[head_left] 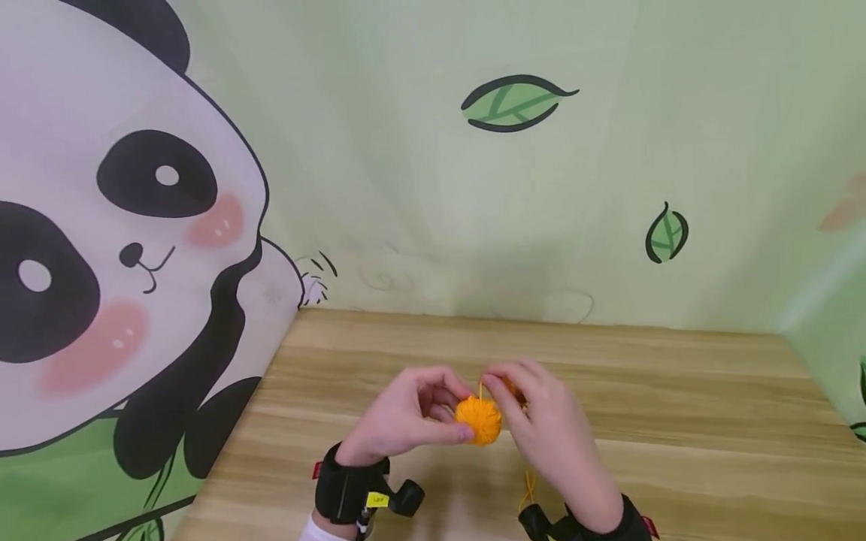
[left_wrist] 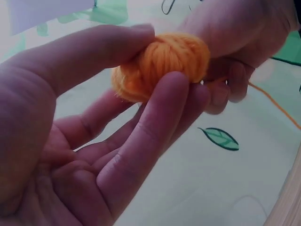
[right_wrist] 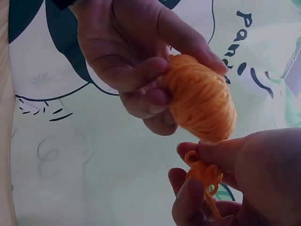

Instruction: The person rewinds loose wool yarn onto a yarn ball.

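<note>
A small ball of orange yarn is pinched between the thumb and fingers of my left hand, above the table. Close on its right side is my right hand, whose thumb and forefinger pinch a strand rising from the ball. In the right wrist view, a loopy bunch of loose yarn sits within the curled fingers of that same hand. A yarn tail hangs below the right hand, and the left wrist view shows a strand trailing away from it.
Beneath both hands lies a wood-grain table. A pale green backdrop with a printed panda and leaves stands behind and beside it. Black camera straps circle both wrists.
</note>
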Tool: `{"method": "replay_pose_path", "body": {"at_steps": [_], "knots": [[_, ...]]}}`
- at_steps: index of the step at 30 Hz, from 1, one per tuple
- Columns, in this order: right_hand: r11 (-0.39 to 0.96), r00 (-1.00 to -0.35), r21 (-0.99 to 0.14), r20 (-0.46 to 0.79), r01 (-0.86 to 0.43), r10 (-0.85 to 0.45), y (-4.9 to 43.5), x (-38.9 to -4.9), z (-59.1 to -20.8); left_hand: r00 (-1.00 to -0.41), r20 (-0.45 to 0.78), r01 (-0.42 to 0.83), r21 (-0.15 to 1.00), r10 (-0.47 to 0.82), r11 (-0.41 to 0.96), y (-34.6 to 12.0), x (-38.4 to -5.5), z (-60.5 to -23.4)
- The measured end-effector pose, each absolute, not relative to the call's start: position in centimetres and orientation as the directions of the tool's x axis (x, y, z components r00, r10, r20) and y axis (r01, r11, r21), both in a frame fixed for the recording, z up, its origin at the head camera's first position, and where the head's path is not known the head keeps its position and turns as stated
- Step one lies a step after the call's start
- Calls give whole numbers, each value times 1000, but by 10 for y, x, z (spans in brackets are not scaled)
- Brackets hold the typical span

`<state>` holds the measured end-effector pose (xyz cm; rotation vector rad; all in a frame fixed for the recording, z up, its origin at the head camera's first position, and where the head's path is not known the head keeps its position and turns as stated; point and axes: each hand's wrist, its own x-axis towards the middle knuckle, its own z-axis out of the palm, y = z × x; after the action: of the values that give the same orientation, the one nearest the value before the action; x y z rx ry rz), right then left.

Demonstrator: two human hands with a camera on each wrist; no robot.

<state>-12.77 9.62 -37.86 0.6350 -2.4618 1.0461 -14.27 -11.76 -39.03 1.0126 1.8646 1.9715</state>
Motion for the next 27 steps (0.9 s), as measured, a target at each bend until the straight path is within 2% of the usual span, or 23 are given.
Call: {"method": "replay_pose_path", "body": {"at_steps": [4,7,11,14,16,19,24,27], "knots": [[662,-845,-543,445,-517,-295,93,-128,-381,-749,377,284,926,544,-249,-121,-141,-391],[692,-862,-517,338,-505,-377,91,-128,-383,-816,396,294,912,422,-287,-120,-142,-392],[680,-841,-499,250,-537,-480,90,-124,-384,-906,366,329,925,213,-192,-115,-144,-391],[659,-827,-508,254,-555,-501,91,-120,-382,-918,375,373,927,128,-41,-108,-142,-386],[651,-832,-524,275,-549,-481,92,-117,-381,-902,411,421,905,129,59,-104,-139,-382],[628,-843,-563,330,-537,-424,94,-117,-377,-861,465,497,855,206,149,-102,-136,-374],[610,-836,-582,459,-538,-300,98,-121,-372,-810,462,536,833,361,137,-105,-134,-366],[611,-816,-563,508,-556,-276,99,-123,-372,-796,432,521,845,424,116,-107,-134,-366]]}}
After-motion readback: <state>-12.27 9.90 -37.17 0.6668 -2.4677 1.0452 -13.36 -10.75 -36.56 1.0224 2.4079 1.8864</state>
